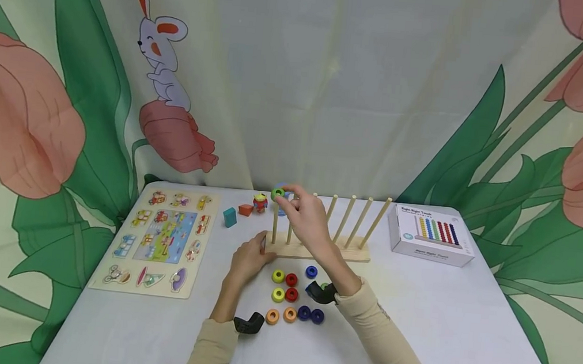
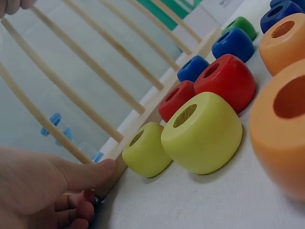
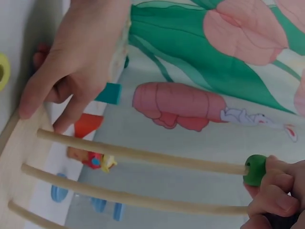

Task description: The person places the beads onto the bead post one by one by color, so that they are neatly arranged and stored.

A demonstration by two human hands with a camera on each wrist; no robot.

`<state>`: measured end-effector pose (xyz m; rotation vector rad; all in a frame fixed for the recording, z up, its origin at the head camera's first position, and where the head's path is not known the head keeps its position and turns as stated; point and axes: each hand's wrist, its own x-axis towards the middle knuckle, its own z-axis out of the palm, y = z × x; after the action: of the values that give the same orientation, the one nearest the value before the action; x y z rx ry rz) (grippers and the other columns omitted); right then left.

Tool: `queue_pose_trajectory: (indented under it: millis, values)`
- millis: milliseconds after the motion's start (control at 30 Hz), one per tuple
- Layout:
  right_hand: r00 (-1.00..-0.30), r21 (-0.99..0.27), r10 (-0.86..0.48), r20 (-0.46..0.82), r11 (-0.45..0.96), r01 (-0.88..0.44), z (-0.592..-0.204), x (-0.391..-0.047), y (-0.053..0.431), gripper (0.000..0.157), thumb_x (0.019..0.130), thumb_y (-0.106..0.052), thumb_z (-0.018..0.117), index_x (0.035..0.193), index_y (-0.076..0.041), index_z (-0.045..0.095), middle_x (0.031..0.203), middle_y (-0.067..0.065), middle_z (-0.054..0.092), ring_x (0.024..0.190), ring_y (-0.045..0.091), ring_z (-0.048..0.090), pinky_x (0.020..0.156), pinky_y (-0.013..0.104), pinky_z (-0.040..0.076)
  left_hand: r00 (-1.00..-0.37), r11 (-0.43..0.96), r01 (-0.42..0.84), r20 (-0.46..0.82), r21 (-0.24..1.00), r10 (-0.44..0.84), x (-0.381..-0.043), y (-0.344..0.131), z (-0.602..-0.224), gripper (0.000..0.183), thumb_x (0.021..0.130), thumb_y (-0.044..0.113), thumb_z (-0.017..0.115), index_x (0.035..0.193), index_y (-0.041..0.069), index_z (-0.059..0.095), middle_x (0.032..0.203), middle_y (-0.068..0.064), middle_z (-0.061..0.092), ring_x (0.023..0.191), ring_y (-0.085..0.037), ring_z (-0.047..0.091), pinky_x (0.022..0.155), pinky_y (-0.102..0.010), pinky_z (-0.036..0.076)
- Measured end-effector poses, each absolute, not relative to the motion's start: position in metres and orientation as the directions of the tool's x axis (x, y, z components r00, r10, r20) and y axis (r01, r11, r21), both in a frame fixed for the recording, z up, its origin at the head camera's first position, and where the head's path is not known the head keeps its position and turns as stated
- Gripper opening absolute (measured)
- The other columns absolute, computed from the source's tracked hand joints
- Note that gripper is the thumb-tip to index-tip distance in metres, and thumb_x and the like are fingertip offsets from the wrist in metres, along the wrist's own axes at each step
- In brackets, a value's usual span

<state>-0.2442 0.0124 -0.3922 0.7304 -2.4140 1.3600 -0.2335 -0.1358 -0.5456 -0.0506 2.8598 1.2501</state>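
Note:
My right hand (image 1: 309, 217) pinches a green bead (image 1: 277, 193) at the top of the leftmost peg (image 1: 275, 224). In the right wrist view the green bead (image 3: 255, 170) meets the peg's tip, its hole facing the peg. My left hand (image 1: 249, 257) grips the left end of the wooden peg base (image 1: 316, 252), thumb in front. The left wrist view shows the left thumb (image 2: 90, 175) on that base end, close to a yellow bead (image 2: 147, 150). In front of the base lie loose yellow, red (image 1: 291, 279), blue (image 1: 311, 272) and orange beads (image 1: 272, 317); a green one is partly hidden by the right wrist strap.
A picture puzzle board (image 1: 153, 239) lies at left. Behind the base's left end are a teal block (image 1: 229, 217), an orange-red block (image 1: 246, 209) and a small figure (image 1: 260, 202). A toy box (image 1: 429, 234) stands at right, and a printed curtain (image 1: 305, 79) hangs behind the table.

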Motion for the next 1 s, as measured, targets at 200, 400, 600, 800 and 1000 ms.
queue_pose_trajectory:
  millis: [200,400,600,800,1000]
  values:
    - [-0.798,-0.671,-0.276,0.535,0.435,-0.6,-0.401,-0.239,0.02,0.036,0.094,-0.036,0.058,0.122,-0.012,0.062,0.041,-0.006,0.032,0.033,0.008,0.024,0.037,0.025,0.02,-0.999,0.69,-0.05,-0.039,0.722,-0.031,-0.235,-0.134,-0.544,0.068,0.083,0.033,0.073,0.14,0.006,0.046,0.08,-0.005,0.061,0.071,-0.019,0.053,0.065,-0.038,0.042]
    - [-0.868,-0.81,-0.237,0.437,0.316,-0.495,-0.415,-0.211,0.05,0.026,0.094,-0.031,0.061,0.115,-0.016,0.065,0.043,0.002,0.032,0.035,0.012,0.023,0.038,0.027,0.02,-0.999,0.692,-0.048,-0.035,0.72,-0.033,-0.235,-0.133,-0.545,0.069,0.084,0.034,0.073,0.14,0.006,0.045,0.065,0.0,0.053,0.054,-0.015,0.047,0.05,-0.031,0.035]
    - [-0.968,-0.856,-0.232,0.091,0.478,-0.195,-0.481,-0.197,0.1,0.03,0.092,-0.031,0.064,0.116,-0.013,0.064,0.044,-0.004,0.035,0.037,0.008,0.025,0.038,0.025,0.021,-0.998,0.689,-0.062,-0.04,0.722,-0.047,-0.234,-0.131,-0.546,0.069,0.083,0.033,0.073,0.14,0.005,0.045,0.066,-0.001,0.054,0.055,-0.016,0.048,0.051,-0.031,0.035]
    - [-0.963,-0.795,-0.264,-0.061,0.596,-0.113,-0.514,-0.183,0.13,0.04,0.082,-0.021,0.074,0.118,-0.012,0.061,0.046,-0.005,0.036,0.041,0.008,0.029,0.041,0.024,0.023,-0.997,0.691,-0.075,-0.057,0.719,-0.048,-0.233,-0.131,-0.546,0.07,0.083,0.033,0.073,0.141,0.006,0.044,0.067,-0.001,0.054,0.056,-0.016,0.048,0.051,-0.031,0.036]
    - [-0.948,-0.77,-0.306,-0.083,0.624,-0.134,-0.525,-0.178,0.14,0.047,0.077,-0.015,0.078,0.12,-0.012,0.057,0.047,-0.006,0.038,0.04,0.008,0.03,0.042,0.023,0.026,-0.998,0.689,-0.068,-0.05,0.721,-0.046,-0.234,-0.131,-0.546,0.069,0.084,0.032,0.073,0.141,0.006,0.044,0.067,-0.002,0.053,0.056,-0.016,0.048,0.052,-0.031,0.036]
